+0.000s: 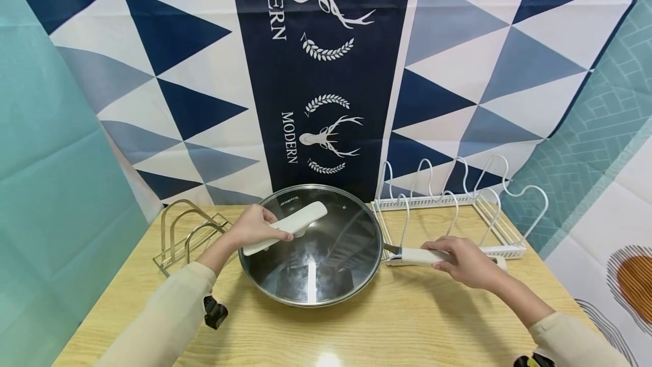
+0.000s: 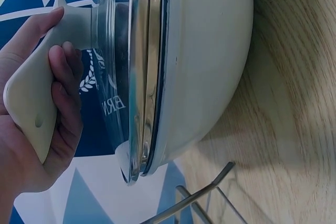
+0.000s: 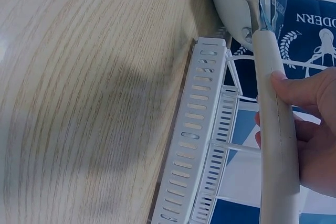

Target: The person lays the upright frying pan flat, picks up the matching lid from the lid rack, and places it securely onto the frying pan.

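Observation:
A cream wok (image 2: 210, 51) stands on the wooden table with a glass lid (image 1: 326, 254) over it. The lid has a metal rim and a long cream handle (image 1: 300, 220). My left hand (image 1: 254, 226) grips that lid handle, thumb on one side and fingers curled round the other in the left wrist view. On the right, my right hand (image 1: 466, 262) holds the wok's long cream handle (image 3: 275, 129), thumb and fingers on opposite sides of it. A metal bracket joins this handle to the wok's side. The inside of the wok shows only dimly through the dark glass.
A white wire rack (image 1: 448, 203) with tall loops and a slotted base stands at the back right, partly under the wok handle. A metal wire rack (image 1: 185, 237) sits left of the wok. Patterned cloth (image 1: 204, 72) hangs behind the table (image 1: 387, 327).

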